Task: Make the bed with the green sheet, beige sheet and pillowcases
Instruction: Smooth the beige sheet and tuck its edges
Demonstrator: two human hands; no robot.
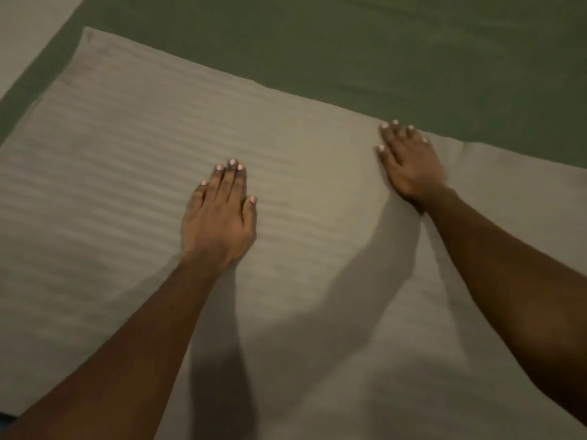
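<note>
Fingers (233,179) of the left hand (219,223) lie straight and close together, flat on the beige sheet (127,192). The right hand (409,166) is also flat, its fingers slightly spread, with the tips at the sheet's far edge, so it is the nearer hand. That edge runs crosswise, and the green sheet (349,42) lies beyond it. One sheet of each colour shows and no pillowcases

Left hand (219,217): palm down, fingers straight and close together, thumb set slightly apart. Bare left forearm (136,338) extends forward from the lower left. Right hand (409,166): palm down, fingers straight, positioned farther forward. Bare right forearm (514,274) enters from the right edge.
</note>
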